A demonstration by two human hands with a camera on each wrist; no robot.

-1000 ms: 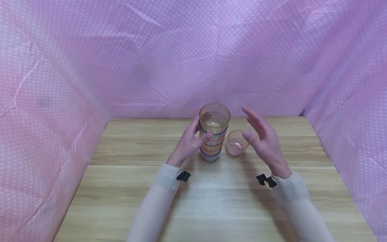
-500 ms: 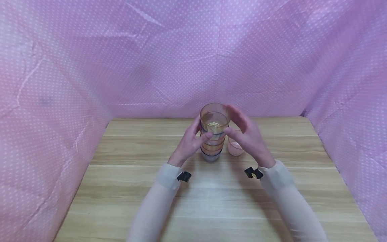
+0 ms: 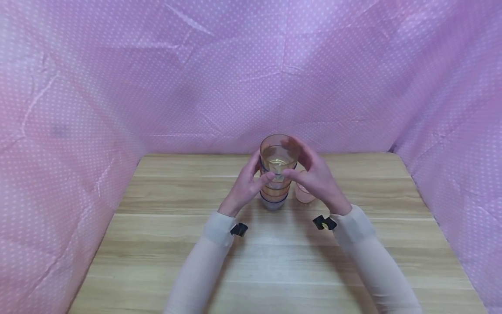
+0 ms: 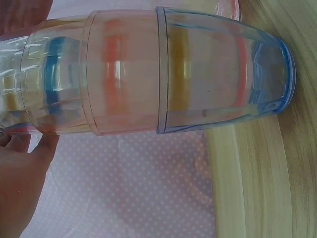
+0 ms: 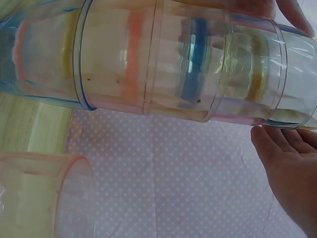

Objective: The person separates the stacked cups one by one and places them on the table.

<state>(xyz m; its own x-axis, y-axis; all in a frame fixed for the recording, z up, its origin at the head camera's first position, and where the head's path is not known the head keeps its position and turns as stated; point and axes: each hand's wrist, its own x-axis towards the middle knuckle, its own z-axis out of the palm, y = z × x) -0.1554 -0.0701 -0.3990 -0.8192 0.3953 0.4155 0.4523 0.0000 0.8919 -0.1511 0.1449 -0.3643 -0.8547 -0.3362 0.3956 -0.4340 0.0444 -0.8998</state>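
Observation:
A tall stack of nested clear plastic cups (image 3: 275, 192) stands upright near the table's back, tinted amber, pink and blue. Its top is an amber cup (image 3: 279, 153); in the left wrist view a blue cup (image 4: 213, 72) forms the base on the wood. My left hand (image 3: 244, 186) grips the stack's upper part from the left, thumb in front and fingers behind. From the other side my right hand (image 3: 320, 179) holds it at about the same height, thumb across the front. One separate pink cup (image 3: 303, 195) sits just right of the stack, partly hidden by my right hand.
The wooden table (image 3: 266, 270) stretches out in front and to both sides. Pink dotted cloth (image 3: 251, 78) hangs behind the table's back edge and along its left and right. In the right wrist view the loose pink cup (image 5: 34, 193) is upright, close beside the stack.
My right hand has come in from the right, over the pink cup, and taken hold of the stack. My left hand and the stack have stayed in place.

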